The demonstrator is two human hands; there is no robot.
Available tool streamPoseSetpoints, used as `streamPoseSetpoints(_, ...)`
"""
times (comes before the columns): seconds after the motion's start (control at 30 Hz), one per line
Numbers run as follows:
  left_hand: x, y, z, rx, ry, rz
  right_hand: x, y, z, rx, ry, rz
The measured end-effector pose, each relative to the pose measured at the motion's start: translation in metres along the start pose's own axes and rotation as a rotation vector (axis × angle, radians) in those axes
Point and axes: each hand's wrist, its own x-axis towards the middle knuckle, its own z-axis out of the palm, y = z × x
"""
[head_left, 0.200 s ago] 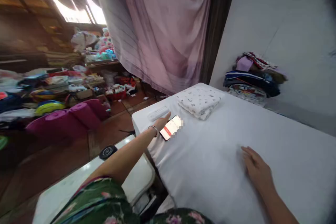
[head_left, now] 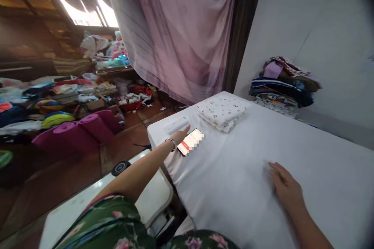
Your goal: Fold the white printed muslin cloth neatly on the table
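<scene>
My left hand (head_left: 180,136) reaches out over the near left corner of the white-covered table (head_left: 233,194) and touches the edge of a lit phone (head_left: 191,141) lying flat there; its fingers look stretched out. A bracelet sits on that wrist. My right hand (head_left: 284,188) lies flat on the white cloth, fingers extended, holding nothing. A folded white patterned cloth (head_left: 223,113) rests beyond the phone near the far corner. A small white oblong object (head_left: 176,125) lies just left of my left hand.
A pile of folded coloured clothes (head_left: 282,83) sits against the white wall. A pink curtain (head_left: 181,31) hangs behind the table. Purple rolls (head_left: 78,130) and cluttered goods fill the floor at left. A white table with a black disc (head_left: 120,168) stands below my left arm.
</scene>
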Motion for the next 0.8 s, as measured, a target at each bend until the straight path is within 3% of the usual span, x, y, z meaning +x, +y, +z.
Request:
streamPoseSetpoints(0.17, -0.003, 0.009, 0.0, 0.085, -0.062, -0.114, 0.0, 0.005, 0.001, 0.036, -0.008, -0.016)
streamPoseSetpoints(0.37, -0.001, 0.007, 0.004, 0.103, -0.065, -0.111, 0.001, 0.004, 0.001, 0.076, -0.013, -0.029)
streamPoseSetpoints(0.57, 0.011, 0.015, 0.003, 0.169, 0.014, 0.03, 0.003, -0.001, 0.001, 0.099, 0.0, -0.036)
streamPoseSetpoints(0.7, 0.026, 0.044, 0.006, 0.176, 0.093, 0.178, 0.004, 0.003, 0.005, 0.111, 0.009, -0.07)
streamPoseSetpoints(0.8, 0.039, 0.07, 0.019, 0.183, 0.159, 0.293, 0.005, 0.007, 0.008, 0.125, 0.013, -0.075)
